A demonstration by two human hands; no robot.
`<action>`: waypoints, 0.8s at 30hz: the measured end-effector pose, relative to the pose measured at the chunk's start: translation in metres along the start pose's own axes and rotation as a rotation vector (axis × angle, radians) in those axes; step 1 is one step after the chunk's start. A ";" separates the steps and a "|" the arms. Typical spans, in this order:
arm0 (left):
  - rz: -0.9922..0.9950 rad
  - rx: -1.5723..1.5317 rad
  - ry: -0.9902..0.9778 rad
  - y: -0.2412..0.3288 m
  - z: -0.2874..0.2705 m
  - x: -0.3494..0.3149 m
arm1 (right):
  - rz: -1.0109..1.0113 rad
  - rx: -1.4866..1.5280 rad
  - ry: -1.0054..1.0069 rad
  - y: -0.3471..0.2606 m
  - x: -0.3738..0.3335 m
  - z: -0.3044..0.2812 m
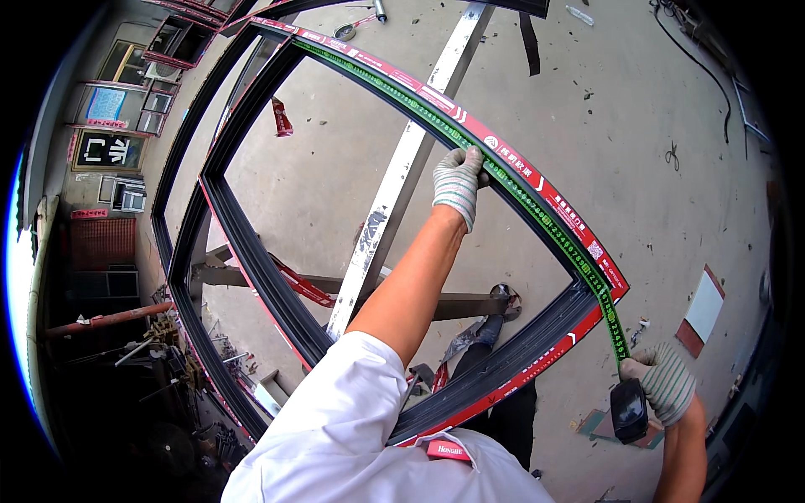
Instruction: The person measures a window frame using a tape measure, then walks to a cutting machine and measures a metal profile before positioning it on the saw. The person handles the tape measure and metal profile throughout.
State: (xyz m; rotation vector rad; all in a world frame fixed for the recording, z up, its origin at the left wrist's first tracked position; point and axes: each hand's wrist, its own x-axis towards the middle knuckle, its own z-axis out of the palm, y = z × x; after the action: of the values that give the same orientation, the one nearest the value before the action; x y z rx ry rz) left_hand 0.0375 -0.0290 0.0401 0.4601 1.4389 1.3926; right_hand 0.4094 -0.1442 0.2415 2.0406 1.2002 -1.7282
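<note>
A green tape measure blade (521, 194) runs along the far bar of a black window frame (243, 220), which is edged with red and white film. My left hand (458, 186), in a striped knit glove, pinches the blade against the bar near its middle. Past the frame's right corner the blade bends down to its black case (629, 411). My right hand (665, 384), gloved the same way, is closed round the blade's end at the case, off the frame. The blade's far tip lies near the frame's upper left corner, too small to make out.
A long metal beam (387, 194) passes under the frame. More frame sections stand at the left, beside framed panels (109, 151) along the wall. A red-and-white board (701, 310) lies on the floor at right. A dark cable (713, 80) curves across the far right floor.
</note>
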 end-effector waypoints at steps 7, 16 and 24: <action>-0.023 -0.029 -0.002 0.006 0.018 0.000 | -0.029 0.031 0.015 0.001 -0.001 -0.005; -0.001 -0.124 0.007 -0.007 -0.007 0.019 | -0.101 -0.105 -0.068 -0.007 0.002 -0.015; -0.015 -0.060 -0.023 -0.008 -0.005 0.021 | -0.090 -0.138 -0.011 0.000 0.003 -0.008</action>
State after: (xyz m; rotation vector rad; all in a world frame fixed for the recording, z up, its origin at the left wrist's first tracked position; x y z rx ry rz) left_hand 0.0277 -0.0160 0.0239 0.4249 1.3756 1.4105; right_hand 0.4152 -0.1375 0.2416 1.9235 1.3867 -1.6422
